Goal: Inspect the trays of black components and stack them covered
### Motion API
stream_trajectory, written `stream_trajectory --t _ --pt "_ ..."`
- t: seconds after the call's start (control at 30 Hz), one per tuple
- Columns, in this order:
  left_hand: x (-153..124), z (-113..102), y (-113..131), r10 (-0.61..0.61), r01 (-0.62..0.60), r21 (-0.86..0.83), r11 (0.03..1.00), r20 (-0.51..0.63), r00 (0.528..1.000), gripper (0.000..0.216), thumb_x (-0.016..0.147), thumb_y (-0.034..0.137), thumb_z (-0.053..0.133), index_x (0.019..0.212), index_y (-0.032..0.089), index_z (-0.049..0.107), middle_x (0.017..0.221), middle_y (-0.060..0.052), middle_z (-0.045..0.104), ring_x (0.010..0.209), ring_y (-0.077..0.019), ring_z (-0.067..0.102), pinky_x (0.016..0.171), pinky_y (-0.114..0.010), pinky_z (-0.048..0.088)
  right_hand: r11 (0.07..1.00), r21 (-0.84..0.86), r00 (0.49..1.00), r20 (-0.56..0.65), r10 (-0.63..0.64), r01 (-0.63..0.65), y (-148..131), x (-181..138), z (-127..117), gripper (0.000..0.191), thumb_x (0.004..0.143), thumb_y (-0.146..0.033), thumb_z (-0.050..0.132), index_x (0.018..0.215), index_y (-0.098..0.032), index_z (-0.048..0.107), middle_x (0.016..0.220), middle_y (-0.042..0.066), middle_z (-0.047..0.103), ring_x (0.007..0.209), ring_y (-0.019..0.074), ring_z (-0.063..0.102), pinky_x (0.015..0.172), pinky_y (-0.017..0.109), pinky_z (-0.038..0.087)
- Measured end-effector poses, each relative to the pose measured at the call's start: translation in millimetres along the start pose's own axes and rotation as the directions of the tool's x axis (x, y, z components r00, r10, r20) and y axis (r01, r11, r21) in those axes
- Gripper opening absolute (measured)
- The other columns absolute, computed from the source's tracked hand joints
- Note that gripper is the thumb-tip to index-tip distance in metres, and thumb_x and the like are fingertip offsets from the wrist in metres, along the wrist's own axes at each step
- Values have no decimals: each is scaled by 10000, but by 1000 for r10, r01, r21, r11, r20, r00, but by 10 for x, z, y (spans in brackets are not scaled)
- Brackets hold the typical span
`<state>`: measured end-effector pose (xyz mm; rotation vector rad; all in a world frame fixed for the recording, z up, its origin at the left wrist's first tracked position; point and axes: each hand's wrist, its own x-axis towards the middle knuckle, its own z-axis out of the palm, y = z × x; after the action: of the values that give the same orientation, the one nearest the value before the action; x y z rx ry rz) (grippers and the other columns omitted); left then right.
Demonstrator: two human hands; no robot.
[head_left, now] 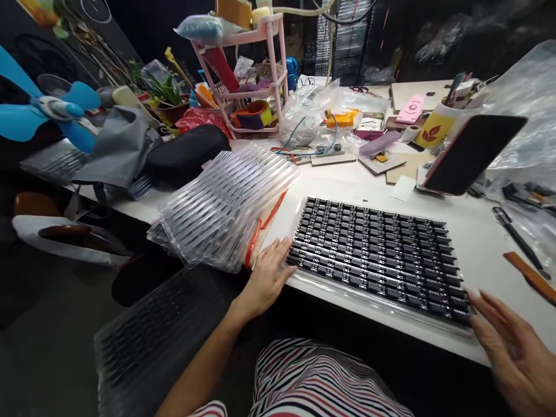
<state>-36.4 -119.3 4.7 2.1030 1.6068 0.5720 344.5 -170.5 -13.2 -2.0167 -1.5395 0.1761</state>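
I am watching the left hand (266, 277) resting flat, fingers (282, 250) spread and gripping nothing, touching the left end of the chip tray (373, 255). The tray is lying on the white bench (478, 243), near its front edge. The right hand (515, 350) is hovering open at the tray's right end, holding nothing. Empty tubes (226, 205) are lying stacked just left.

Behind the white table (478, 249) edge stand a pink tiered rack (256, 75), a black zip case (186, 152), a blue fan (47, 110), a dark phone (471, 152) propped upright (screen off), a yellow leaf-printed cup (434, 128), with a black pen (519, 238) at far right.
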Motion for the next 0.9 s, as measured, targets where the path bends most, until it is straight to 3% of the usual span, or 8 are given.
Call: stream_trajectory --t 0.13,0.27,0.47,0.63,0.77,0.9 --pt "-191 185 37 38 -32 185 982 -27 999 604 942 448 403 1479 232 232 1558 -123 168 1440 -264 115 1138 -503 184 994 -68 995 -60 -86 82 -143 -271 93 711 857 -664 319 1319 -161 518 1246 164 599 1152 348 555 1015 546 363" --pt "-188 227 36 87 -72 250 966 -51 995 583 941 430 410 1475 270 237 1564 -122 143 1441 -273 98 1123 -519 211 975 -81 972 -96 -213 206 -184 -299 157 703 885 -627 319 1365 -135 466 1274 187 570 1166 358 540 1008 559 349" --pt "-203 200 6 120 -102 245 964 -57 991 590 936 429 422 1472 259 243 1550 -132 197 1438 -266 124 1120 -515 222 986 -67 986 -47 -158 155 -132 -316 143 760 842 -685 338 1398 -175 431 1292 182 555 1170 400 521 989 615 338" --pt "-179 249 10 113 -84 178 980 -160 981 688 921 415 472 1490 198 152 1485 -156 351 1412 -248 237 1117 -486 250 994 -63 996 -27 -89 87 -124 -299 109 773 781 -725 407 1394 -255 434 1299 139 561 1177 393 520 998 605 354" --pt "-83 262 8 82 -45 126 991 -310 947 738 826 438 616 1449 215 289 1347 -134 539 1309 -283 429 1047 -469 354 993 -52 993 -39 -110 108 -159 -228 77 832 732 -774 433 1369 -240 466 1286 128 576 1149 383 543 1000 571 377" --pt "2 230 3 121 -92 92 991 -380 917 688 768 406 685 1379 238 416 1245 -103 625 1186 -276 551 979 -437 410 989 23 981 -137 -139 144 -211 -177 82 711 740 -676 561 1316 -260 529 1244 82 613 1059 320 607 979 487 437"
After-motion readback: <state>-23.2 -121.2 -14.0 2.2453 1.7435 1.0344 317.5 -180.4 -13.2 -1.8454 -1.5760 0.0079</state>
